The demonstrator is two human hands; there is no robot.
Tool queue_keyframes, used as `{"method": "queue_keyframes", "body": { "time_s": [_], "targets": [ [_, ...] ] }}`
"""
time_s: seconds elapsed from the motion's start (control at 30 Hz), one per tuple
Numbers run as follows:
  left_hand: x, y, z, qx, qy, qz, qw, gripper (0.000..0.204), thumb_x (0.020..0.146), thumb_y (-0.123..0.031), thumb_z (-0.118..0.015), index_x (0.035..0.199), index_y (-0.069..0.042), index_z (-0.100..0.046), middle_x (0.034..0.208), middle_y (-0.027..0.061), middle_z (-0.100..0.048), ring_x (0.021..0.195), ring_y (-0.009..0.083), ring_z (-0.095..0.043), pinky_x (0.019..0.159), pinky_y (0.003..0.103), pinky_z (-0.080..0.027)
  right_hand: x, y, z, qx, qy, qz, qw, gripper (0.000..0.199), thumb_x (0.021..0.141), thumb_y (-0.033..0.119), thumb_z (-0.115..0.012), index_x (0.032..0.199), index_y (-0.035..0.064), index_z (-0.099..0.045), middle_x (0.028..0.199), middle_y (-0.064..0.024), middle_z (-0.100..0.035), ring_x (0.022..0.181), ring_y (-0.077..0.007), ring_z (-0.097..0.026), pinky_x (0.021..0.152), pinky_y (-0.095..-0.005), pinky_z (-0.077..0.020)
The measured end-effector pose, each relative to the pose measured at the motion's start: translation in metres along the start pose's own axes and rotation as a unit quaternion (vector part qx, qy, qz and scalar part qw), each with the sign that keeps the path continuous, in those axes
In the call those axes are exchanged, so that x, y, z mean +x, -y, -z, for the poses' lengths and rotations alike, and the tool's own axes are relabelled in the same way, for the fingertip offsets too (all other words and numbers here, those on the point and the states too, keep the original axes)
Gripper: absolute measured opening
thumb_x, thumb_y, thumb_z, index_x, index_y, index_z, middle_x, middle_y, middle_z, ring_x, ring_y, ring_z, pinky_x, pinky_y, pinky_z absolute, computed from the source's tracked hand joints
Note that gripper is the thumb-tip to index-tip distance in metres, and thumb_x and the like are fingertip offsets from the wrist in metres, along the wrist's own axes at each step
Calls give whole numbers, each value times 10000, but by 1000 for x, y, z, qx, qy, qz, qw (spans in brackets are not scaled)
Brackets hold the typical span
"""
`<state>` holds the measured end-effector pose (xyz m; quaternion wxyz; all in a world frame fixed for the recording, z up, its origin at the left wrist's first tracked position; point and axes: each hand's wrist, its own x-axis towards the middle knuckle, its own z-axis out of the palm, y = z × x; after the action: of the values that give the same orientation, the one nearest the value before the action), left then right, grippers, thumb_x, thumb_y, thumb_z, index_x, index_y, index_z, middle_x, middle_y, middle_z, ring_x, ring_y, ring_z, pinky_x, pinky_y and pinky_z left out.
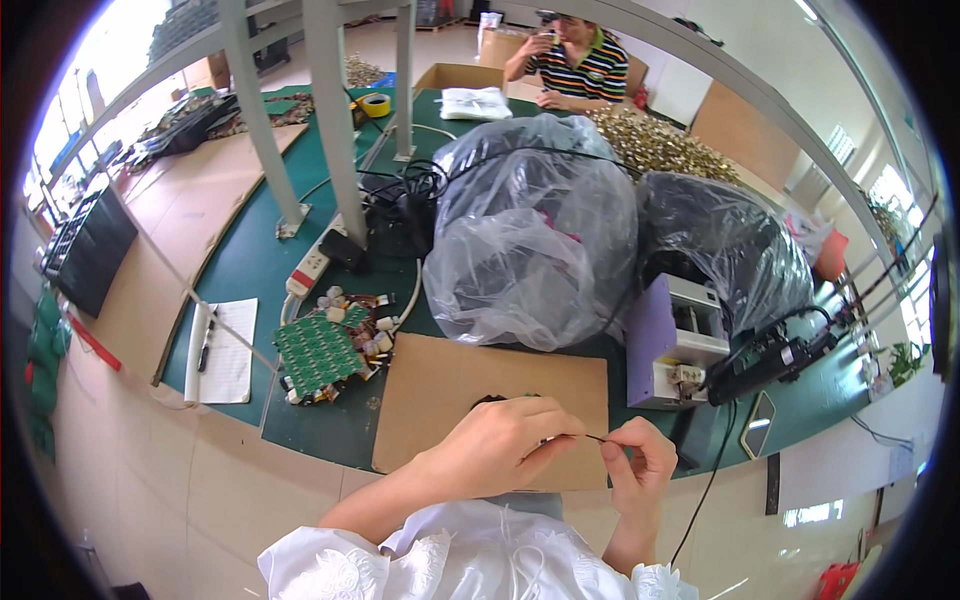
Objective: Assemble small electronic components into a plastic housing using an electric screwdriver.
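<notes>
Over a brown cardboard sheet (430, 400) at the near edge of the table, my two hands are close together. A thin dark wire (595, 438) spans the small gap between them. My left hand (512, 435) pinches one end between thumb and fingers, its back turned up. The other end is pinched by my right hand (640, 460), a little to the right. A small dark item (488, 400) lies on the cardboard behind my left hand, mostly hidden by it.
Left of the cardboard lie a green circuit board panel (318, 352) and a notebook (232, 350). A purple-and-grey device (648, 345) and a phone (758, 424) are at right. Large plastic bags (530, 240) fill the middle. Grey posts (335, 120) rise behind; another person (580, 70) sits across.
</notes>
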<state>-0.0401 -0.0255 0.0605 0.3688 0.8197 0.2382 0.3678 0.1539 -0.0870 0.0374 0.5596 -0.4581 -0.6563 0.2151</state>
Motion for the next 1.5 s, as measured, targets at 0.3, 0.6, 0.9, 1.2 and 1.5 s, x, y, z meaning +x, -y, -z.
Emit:
{"method": "queue_keyframes", "body": {
  "time_s": [0.3,0.6,0.9,1.2,1.5],
  "targets": [
    [-15,47,22,-364,-90,189,908,100,859,-86,-594,899,5,-605,789,44,-614,652,96,-570,551,236,-464,19,-25,-56,75,32,-140,987,54,796,6,-609,755,8,-573,653,1,-536,559,-46,-476,503,-190,-361],
    [-24,61,96,-220,-231,209,924,67,822,-25,-606,868,22,-618,800,27,-631,743,59,-579,668,192,-452,105,-14,-137,11,199,52,978,59,835,62,-603,863,11,-596,640,-76,-567,531,-103,-532,482,-245,-398],
    [-17,76,157,21,-212,226,950,56,834,-42,-600,858,6,-618,794,39,-629,696,56,-569,620,211,-464,172,-17,-167,-60,226,85,969,76,822,100,-605,810,24,-606,586,-85,-579,469,-161,-526,481,-284,-400],
    [-11,133,129,-552,-387,132,726,63,905,-71,-502,946,-40,-539,815,37,-571,699,111,-583,640,246,-523,160,-47,-213,-12,161,95,982,82,843,92,-574,805,20,-563,616,-88,-587,486,-154,-551,474,-280,-409],
    [-10,129,120,-409,-325,195,830,96,876,-124,-577,878,-32,-553,745,15,-566,612,89,-559,583,227,-500,150,-69,-205,202,251,-202,925,137,901,137,-529,853,11,-554,640,-42,-607,439,-76,-518,385,-218,-390]
  ]
}}
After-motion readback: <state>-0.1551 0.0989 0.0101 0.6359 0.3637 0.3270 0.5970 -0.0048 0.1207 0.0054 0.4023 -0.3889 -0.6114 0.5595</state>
